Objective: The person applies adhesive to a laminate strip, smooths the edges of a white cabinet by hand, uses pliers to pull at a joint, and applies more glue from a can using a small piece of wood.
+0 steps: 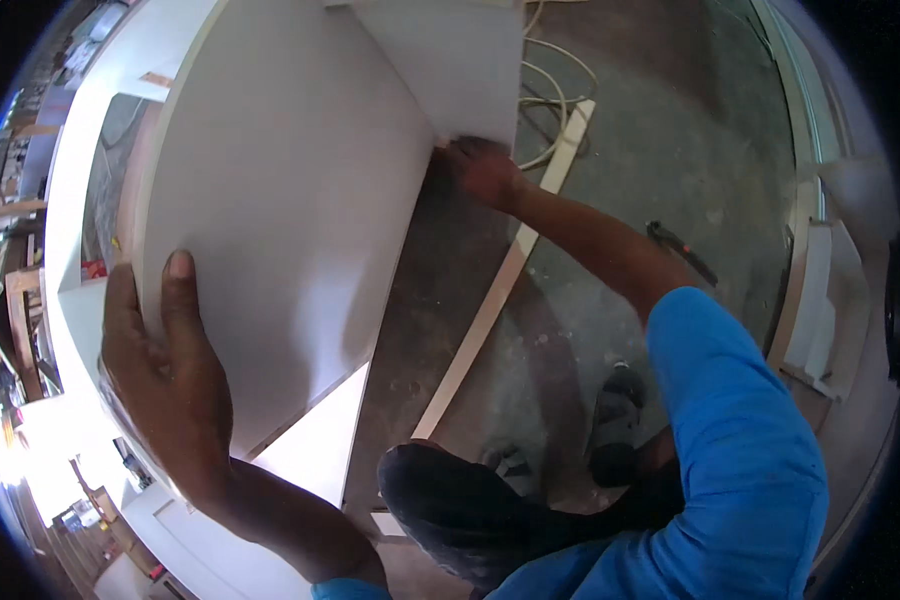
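A large white panel (270,190) stands tilted in front of me, joined at its far side to a smaller white panel (440,70). My left hand (170,370) grips the large panel's left edge, thumb on the face toward me and fingers over the outer side. With the arm stretched forward, my right hand (483,172) is at the low corner where the two panels meet. Its fingers look curled there, dark and partly blurred; what they hold, if anything, is hidden.
A long pale wood strip (490,300) lies on the grey floor beside my knee. Beyond it are a coiled cream hose or cable (560,95) and a dark tool with a reddish handle (682,252). White frame parts (815,310) stand at the right; a cluttered, bright workshop area is at the left.
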